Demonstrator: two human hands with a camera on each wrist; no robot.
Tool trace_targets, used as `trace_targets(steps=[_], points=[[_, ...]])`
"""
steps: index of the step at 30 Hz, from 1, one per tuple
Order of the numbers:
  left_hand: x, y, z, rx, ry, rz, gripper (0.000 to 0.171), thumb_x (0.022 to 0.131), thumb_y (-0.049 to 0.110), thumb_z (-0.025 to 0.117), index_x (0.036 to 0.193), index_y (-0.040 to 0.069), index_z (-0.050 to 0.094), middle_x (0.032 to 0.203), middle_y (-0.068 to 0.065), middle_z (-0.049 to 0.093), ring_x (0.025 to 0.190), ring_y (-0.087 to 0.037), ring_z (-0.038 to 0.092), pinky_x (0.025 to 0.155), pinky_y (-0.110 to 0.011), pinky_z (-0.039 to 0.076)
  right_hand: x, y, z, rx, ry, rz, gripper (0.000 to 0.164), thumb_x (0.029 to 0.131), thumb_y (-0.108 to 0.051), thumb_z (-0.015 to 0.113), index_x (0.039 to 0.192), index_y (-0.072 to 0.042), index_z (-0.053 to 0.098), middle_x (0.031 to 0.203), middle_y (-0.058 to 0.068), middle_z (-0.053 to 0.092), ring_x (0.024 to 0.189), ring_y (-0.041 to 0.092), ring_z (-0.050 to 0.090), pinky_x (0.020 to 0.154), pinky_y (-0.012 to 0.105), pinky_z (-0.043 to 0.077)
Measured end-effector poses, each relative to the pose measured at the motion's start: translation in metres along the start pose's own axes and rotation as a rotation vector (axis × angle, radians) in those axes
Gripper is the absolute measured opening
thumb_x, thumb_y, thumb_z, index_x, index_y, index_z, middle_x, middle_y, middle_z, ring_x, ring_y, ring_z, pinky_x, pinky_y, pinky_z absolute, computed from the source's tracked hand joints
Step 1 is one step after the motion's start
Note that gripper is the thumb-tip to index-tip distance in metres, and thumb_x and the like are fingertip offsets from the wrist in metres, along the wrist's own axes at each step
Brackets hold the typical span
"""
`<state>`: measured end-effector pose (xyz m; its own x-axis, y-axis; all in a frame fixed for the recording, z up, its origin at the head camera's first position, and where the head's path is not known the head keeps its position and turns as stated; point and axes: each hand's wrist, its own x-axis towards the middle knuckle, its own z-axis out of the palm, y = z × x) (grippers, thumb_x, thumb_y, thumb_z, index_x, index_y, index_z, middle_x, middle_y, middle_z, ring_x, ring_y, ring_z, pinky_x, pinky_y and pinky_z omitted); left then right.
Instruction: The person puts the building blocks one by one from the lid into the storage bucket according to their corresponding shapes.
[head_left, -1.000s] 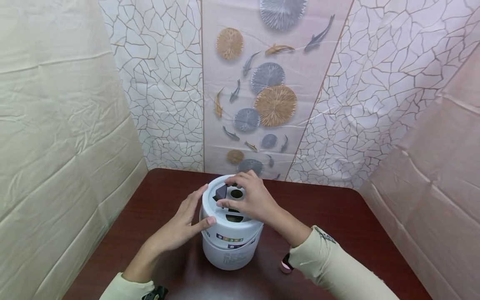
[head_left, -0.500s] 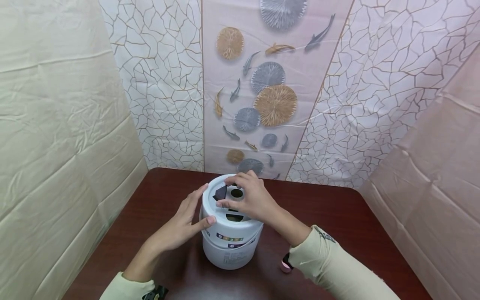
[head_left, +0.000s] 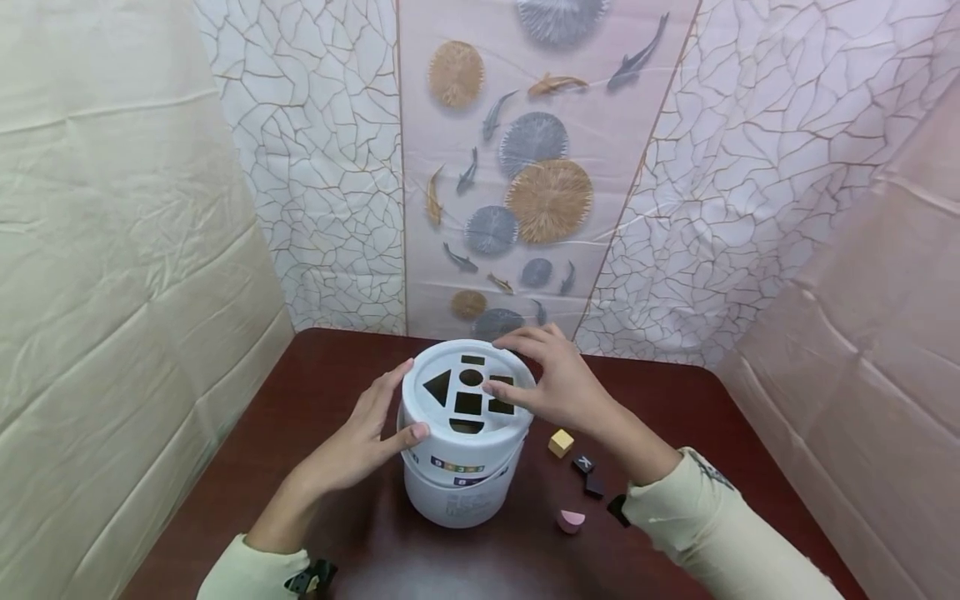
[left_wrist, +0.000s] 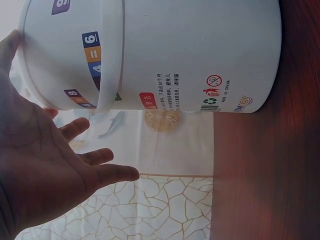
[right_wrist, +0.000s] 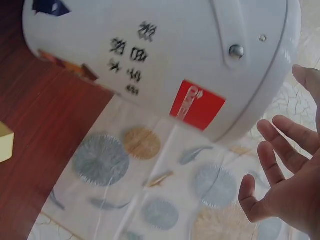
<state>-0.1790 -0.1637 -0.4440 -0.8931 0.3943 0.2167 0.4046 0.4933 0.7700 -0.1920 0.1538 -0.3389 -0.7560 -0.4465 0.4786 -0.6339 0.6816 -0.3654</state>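
Note:
A white shape-sorter bucket (head_left: 461, 504) stands upright on the table, its lid (head_left: 427, 417) pierced with holes of several shapes. My left hand (head_left: 358, 446) touches the lid's left edge with fingertips and thumb; in the left wrist view its other fingers spread beside the bucket wall (left_wrist: 190, 50). Over the lid's right side hovers my right hand (head_left: 562, 383), fingers spread and nothing held, partly hiding a hole. The triangular hole (head_left: 438, 388) at left is uncovered. Whether the right fingertips touch the rim, I cannot tell.
To the bucket's right lie a yellow cube (head_left: 560, 443), a black block (head_left: 583, 463) marked K, another dark block (head_left: 594, 486) and a pink half-round block (head_left: 570, 522). The reddish-brown table (head_left: 352, 375) ends at patterned cloth walls (head_left: 330, 208).
The dark triangular block my right hand held in the triangular hole is gone from view. That hand has let go and moved right, uncovering loose blocks. My left hand stays at the rim.

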Motion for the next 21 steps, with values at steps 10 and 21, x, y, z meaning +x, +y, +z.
trace_targets(steps=[10,21], points=[[-0.002,-0.002,0.001,0.003,0.01,0.001,0.097,0.102,0.058,0.073,0.176,0.047,0.01,0.183,-0.011,0.018,0.17,-0.046,0.012,0.121,-0.089,0.026,-0.022,0.016,-0.009,-0.026,0.009,0.037,0.055,0.087,-0.038,0.096,0.135,-0.016,0.079,0.14,0.006,0.074,0.119,0.027,0.059,0.102,0.056,0.055],[-0.001,-0.002,0.0,0.003,0.009,0.005,0.098,0.102,0.059,0.073,0.175,0.049,0.009,0.183,-0.01,0.018,0.169,-0.045,0.014,0.12,-0.089,0.028,-0.041,0.044,-0.019,-0.054,0.04,0.106,0.048,0.091,-0.034,0.093,0.134,-0.02,0.079,0.138,0.006,0.075,0.12,0.028,0.06,0.103,0.058,0.056]])
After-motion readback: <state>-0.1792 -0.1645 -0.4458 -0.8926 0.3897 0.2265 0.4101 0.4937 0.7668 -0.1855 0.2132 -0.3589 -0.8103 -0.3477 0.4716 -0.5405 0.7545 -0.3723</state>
